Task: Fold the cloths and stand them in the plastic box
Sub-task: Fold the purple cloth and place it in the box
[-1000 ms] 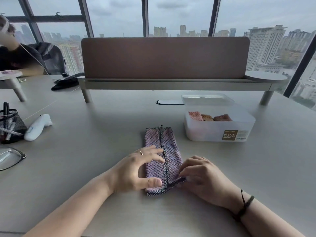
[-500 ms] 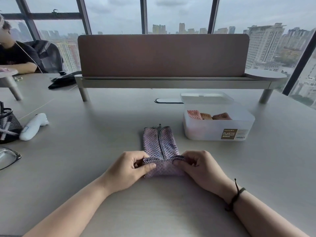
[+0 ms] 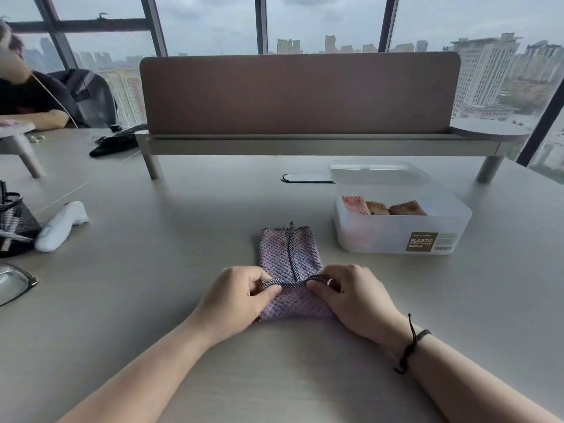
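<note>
A purple waffle-weave cloth with a dark hem lies on the grey table, folded into a narrow strip. Its near end is turned up and over towards the far end. My left hand pinches the left corner of that turned edge. My right hand pinches the right corner. To the right stands the translucent plastic box with a brown label. Three folded cloths, pink, tan and brown, stand upright along its back.
The box's lid lies just behind it. A desk divider on a raised shelf spans the back. At the left are a white handheld device, a mesh pen cup and glasses. A person sits far left.
Both hands took the cloth's near end and lifted it over towards the far end. The fold has moved a little further since half a second ago.
</note>
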Motion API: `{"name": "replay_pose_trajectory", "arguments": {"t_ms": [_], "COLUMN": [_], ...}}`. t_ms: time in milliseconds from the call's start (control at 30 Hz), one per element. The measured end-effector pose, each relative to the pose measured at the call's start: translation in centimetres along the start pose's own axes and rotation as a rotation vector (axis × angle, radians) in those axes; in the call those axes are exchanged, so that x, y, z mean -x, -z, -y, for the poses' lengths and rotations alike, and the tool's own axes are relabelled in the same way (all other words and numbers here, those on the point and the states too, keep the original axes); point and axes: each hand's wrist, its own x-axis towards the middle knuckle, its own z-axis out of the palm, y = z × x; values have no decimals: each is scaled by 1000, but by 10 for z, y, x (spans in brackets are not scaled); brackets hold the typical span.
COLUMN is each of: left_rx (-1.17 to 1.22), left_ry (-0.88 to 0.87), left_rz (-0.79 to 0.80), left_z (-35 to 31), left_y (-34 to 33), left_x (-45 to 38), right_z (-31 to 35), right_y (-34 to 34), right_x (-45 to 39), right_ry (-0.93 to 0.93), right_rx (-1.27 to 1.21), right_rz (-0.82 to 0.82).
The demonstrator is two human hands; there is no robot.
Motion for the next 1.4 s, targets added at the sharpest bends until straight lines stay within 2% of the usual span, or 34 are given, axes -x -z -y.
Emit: {"name": "replay_pose_trajectory", "arguments": {"t_ms": [267, 400, 467, 567, 633, 733, 833, 900, 1000, 1067, 1200, 1400], "left_rx": [-186, -285, -273, -235, -261, -283, -237, -217, -182, -146, -71, -56], "left_ry": [27, -90, -226, -509, -584, -531, -460, -438, -407, -373, -340, -314], "left_rz": [-93, -179, -196, -77, 100, 300, 352, 358, 353, 360, 353, 236], "left_z": [4, 1, 0, -4, -4, -2, 0, -1, -3, -3, -4, -6], "left_y": [1, 7, 8, 5, 2, -2, -1, 0, -1, -1, 2, 4], "left_x": [1, 6, 7, 11, 14, 16, 16, 15, 14, 14, 14, 15], "right_z": [6, 2, 1, -1, -2, -3, -2, -1, -3, -5, -6, -8], "right_y": [-5, -6, -5, -5, -5, -6, -1, 7, 15, 14, 10, 9], "right_x": [2, 5, 7, 10, 10, 11, 14, 17, 23, 24, 23, 22], "right_ry": [-64, -75, -42, 26, 38, 44, 93, 183, 326, 348, 320, 337], "right_rx": [74, 36, 13, -4, -11, 13, 48, 66, 114, 116, 118, 121], "right_rz": [-57, -94, -102, -108, -101, -96, -108, -113, 27, 98, 38, -10]}}
